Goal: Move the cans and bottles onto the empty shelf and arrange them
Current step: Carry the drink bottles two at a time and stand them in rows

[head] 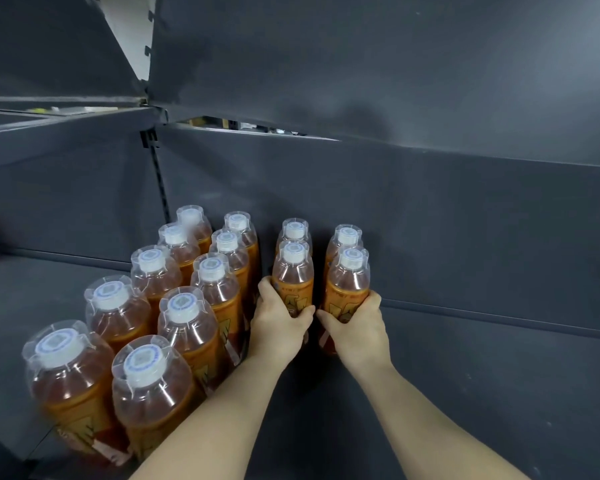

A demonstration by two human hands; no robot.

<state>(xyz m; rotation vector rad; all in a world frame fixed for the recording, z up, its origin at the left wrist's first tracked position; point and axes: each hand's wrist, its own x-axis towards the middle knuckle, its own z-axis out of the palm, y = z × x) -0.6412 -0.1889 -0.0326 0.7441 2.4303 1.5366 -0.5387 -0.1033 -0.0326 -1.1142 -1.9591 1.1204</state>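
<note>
Now your left grip curls round the lower body of one orange bottle, and your right grip clasps a second orange bottle just beside it, thumbs nearly meeting between the two. Both stand upright on the dark shelf, each with a rear bottle directly behind it near the back panel. Just left of your left grip, ten more bottles stand in two rows running toward you.
</note>
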